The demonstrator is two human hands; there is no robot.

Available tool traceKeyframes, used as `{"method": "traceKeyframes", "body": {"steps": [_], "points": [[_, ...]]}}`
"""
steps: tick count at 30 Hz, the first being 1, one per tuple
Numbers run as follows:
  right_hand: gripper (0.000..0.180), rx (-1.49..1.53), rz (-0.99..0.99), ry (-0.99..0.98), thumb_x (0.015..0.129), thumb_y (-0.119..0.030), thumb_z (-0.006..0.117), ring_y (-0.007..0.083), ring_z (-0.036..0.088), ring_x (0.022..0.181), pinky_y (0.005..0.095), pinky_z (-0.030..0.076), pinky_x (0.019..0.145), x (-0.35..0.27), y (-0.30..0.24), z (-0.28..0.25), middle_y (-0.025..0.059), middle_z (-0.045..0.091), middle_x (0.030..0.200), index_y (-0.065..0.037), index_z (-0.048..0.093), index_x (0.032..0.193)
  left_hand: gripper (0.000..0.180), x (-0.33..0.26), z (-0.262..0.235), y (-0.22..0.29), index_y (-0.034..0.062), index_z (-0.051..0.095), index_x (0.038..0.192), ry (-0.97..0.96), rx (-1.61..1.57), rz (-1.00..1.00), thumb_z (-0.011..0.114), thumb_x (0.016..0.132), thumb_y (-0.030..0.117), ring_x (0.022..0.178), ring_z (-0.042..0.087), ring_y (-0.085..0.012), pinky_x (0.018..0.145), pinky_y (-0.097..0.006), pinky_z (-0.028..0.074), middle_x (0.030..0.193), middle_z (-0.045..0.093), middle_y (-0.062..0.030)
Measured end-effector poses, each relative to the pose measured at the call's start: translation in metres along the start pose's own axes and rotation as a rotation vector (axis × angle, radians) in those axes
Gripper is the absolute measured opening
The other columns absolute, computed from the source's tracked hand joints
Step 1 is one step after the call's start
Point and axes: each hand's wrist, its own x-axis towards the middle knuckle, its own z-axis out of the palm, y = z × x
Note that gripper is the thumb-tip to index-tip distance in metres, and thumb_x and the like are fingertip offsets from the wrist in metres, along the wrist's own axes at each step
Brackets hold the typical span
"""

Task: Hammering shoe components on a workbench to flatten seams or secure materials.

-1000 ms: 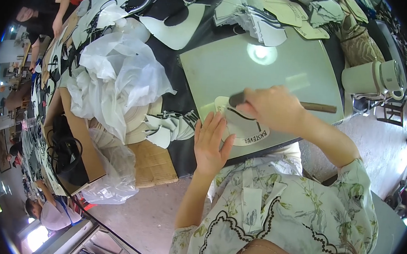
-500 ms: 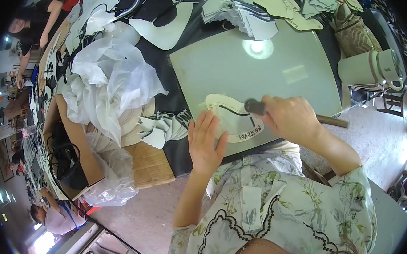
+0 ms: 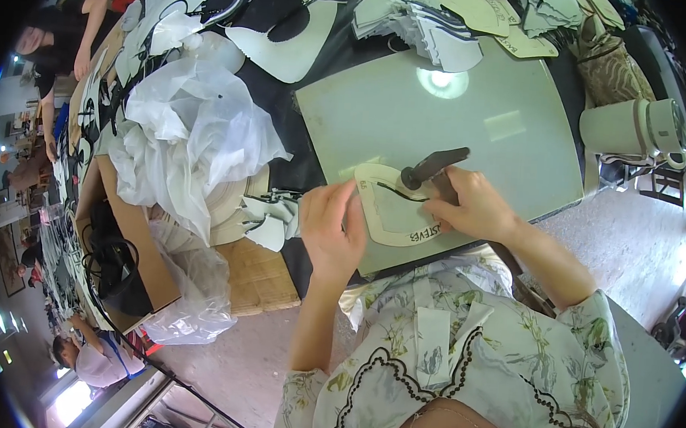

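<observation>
A cream, loop-shaped pattern piece with handwriting on its rim lies near the front of a smooth grey-green board. Inside its outline runs a thin dark strip. My right hand is wrapped round the handle of a dark hammer, whose head is over the upper right part of the piece. Beside the piece's left edge is my left hand, open, thumb apart from the fingers. Whether its fingertips touch the piece I cannot tell.
Stacked grey-white cut pieces lie behind the board, and more to its left. A crumpled plastic bag and a cardboard box are farther left. At the right stands a pale insulated jug. Other people sit at far left.
My left hand has lifted off the pattern piece and shifted left. The hammer has turned in my right hand, its handle now slanting toward me. The view has shifted slightly.
</observation>
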Motion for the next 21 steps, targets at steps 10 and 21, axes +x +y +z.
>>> {"method": "traceKeyframes", "body": {"steps": [10, 21], "points": [[0.025, 0.060, 0.034, 0.046, 0.087, -0.008, 0.064, 0.0175, 0.068, 0.056, 0.0320, 0.053, 0.055, 0.001, 0.005, 0.004, 0.0078, 0.062, 0.068, 0.007, 0.056, 0.106, 0.031, -0.036, 0.028, 0.042, 0.0069, 0.071, 0.110, -0.034, 0.449, -0.106, 0.073, 0.082, 0.021, 0.104, 0.051, -0.0260, 0.087, -0.044, 0.034, 0.102, 0.055, -0.0027], [0.023, 0.042, -0.015, 0.096, 0.091, -0.013, 0.062, 0.0172, 0.067, 0.054, 0.0305, 0.052, 0.051, 0.003, 0.011, 0.010, 0.0093, 0.064, 0.065, 0.007, 0.052, 0.086, 0.012, -0.017, 0.033, 0.047, 0.0093, 0.063, 0.087, 0.132, 0.090, -0.207, 0.071, 0.080, 0.005, 0.082, 0.055, -0.0251, 0.081, -0.038, 0.037, 0.086, 0.060, -0.0032]]}}
